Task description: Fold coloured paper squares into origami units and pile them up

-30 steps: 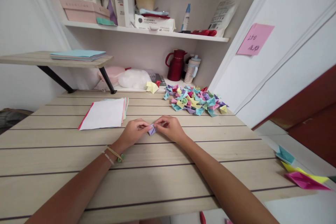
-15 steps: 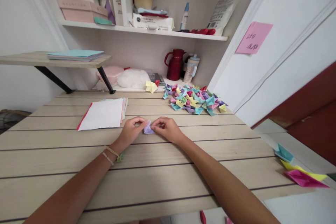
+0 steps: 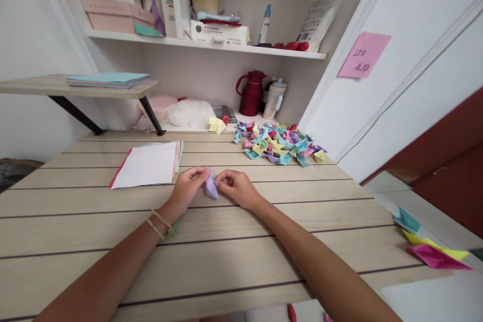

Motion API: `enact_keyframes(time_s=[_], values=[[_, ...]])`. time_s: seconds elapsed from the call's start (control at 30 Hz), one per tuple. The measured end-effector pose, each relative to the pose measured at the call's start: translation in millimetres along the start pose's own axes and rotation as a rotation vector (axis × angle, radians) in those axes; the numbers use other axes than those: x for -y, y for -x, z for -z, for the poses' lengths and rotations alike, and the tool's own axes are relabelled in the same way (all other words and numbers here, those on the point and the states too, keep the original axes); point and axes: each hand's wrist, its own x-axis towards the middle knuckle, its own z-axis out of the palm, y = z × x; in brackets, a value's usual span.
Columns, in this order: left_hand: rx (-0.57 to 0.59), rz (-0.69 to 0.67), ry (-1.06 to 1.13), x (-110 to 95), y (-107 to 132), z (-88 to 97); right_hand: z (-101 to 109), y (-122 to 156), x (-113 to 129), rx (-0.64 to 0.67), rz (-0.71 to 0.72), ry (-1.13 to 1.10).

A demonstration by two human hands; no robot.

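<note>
A small purple folded paper boat (image 3: 212, 187) stands tilted between my hands above the slatted tabletop. My left hand (image 3: 189, 185) pinches its upper left side between thumb and fingers. From the right, the curled thumb and fingers of my right hand (image 3: 237, 187) close on its right edge, though the exact contact is small to see. Beyond my hands lies a heap of folded paper boats (image 3: 279, 143) in many colours. Left of my left hand is a stack of paper sheets (image 3: 145, 165), white on top.
A yellow folded paper piece (image 3: 217, 125) lies near the back edge. Behind stand a red jug (image 3: 251, 93) and a pale cup (image 3: 275, 99). A raised wooden shelf (image 3: 33, 83) covers the back left. Larger paper boats (image 3: 437, 255) sit at the right edge.
The purple paper boat has turned from lying wide and low to a steeper, narrower tilt, its lower tip pointing towards me. My right fingers have shifted slightly along its right side.
</note>
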Motion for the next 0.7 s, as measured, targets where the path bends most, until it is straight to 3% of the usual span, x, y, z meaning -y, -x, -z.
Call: enact_keyframes(time_s=[0.2, 0.27, 0.57, 0.7], values=[[0.353, 0.089, 0.062, -7, -2, 10.9, 13, 0, -3, -0.018, 0.011, 0.101], [0.404, 0.072, 0.021, -6, -3, 13.3, 15, 0, -2, 0.002, 0.03, 0.137], [0.398, 0.008, -0.142, 3, -4, 9.8, 13, 2, 8, 0.085, 0.211, 0.233], [0.29, -0.009, -0.183, 4, -3, 8.7, 11, 3, 11, 0.035, 0.182, 0.155]])
